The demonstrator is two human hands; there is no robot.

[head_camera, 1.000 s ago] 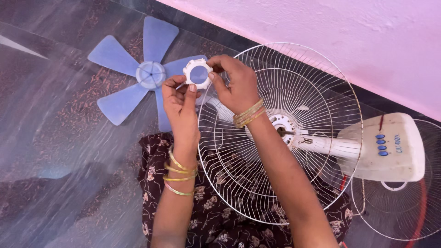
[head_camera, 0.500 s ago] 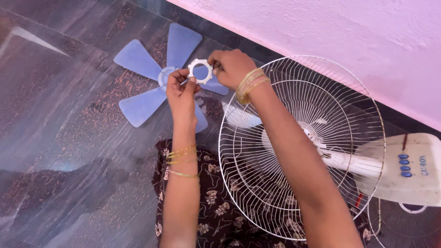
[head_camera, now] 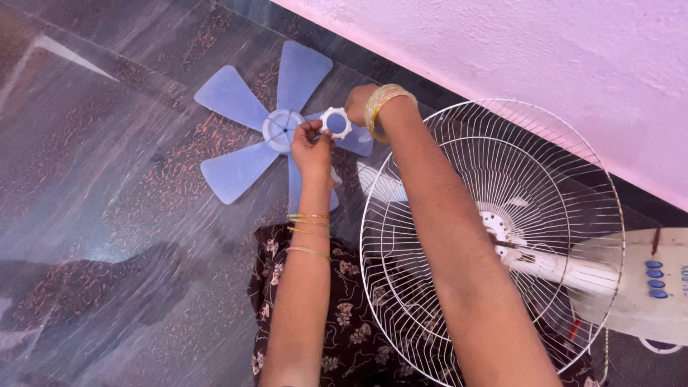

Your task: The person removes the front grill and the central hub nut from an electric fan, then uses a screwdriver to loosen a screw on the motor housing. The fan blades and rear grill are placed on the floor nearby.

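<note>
**Both hands hold a white notched ring above the fan blade**

The left hand [head_camera: 312, 147] and the right hand [head_camera: 358, 104] hold a small white plastic ring [head_camera: 336, 122] with a notched rim between them. Each grip is pressed together on the ring: the left fingertips pinch its left edge, the right fingertips its right edge. The ring is raised off the floor, just right of the hub of the blue fan blade [head_camera: 236, 172], which lies flat on the dark stone floor [head_camera: 107, 215] with 5 vanes spread. Gold bangles sit on both wrists. To the right, the white wire fan guard [head_camera: 516, 179] lies tilted over the person's lap, which is covered by dark flowered cloth [head_camera: 337, 337]. The cream fan body [head_camera: 645, 287] with blue buttons lies beyond it, near the pink wall [head_camera: 537, 57].
</note>
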